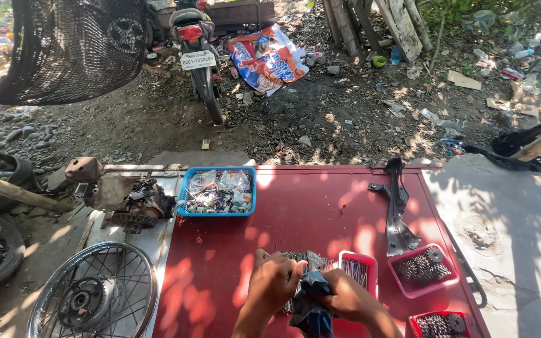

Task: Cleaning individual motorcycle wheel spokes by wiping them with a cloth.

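Observation:
My left hand [273, 281] and my right hand [345, 297] meet low over a red table top [295, 213]. Both grip a dark blue rag [311, 310] bunched between them. Just beyond my fingers lies a bundle of thin metal spokes [298, 258] on the table; part of it is hidden by my hands. A small red tray with more spokes [358, 270] sits right beside my right hand.
A blue basket of small bagged parts [217, 191] stands at the table's far left. Two red trays of sprockets [422, 268] [438, 325] and a grey metal bracket [397, 209] lie right. A spoked wheel [92, 294], engine parts [129, 200] and a parked motorcycle [198, 56] surround the table.

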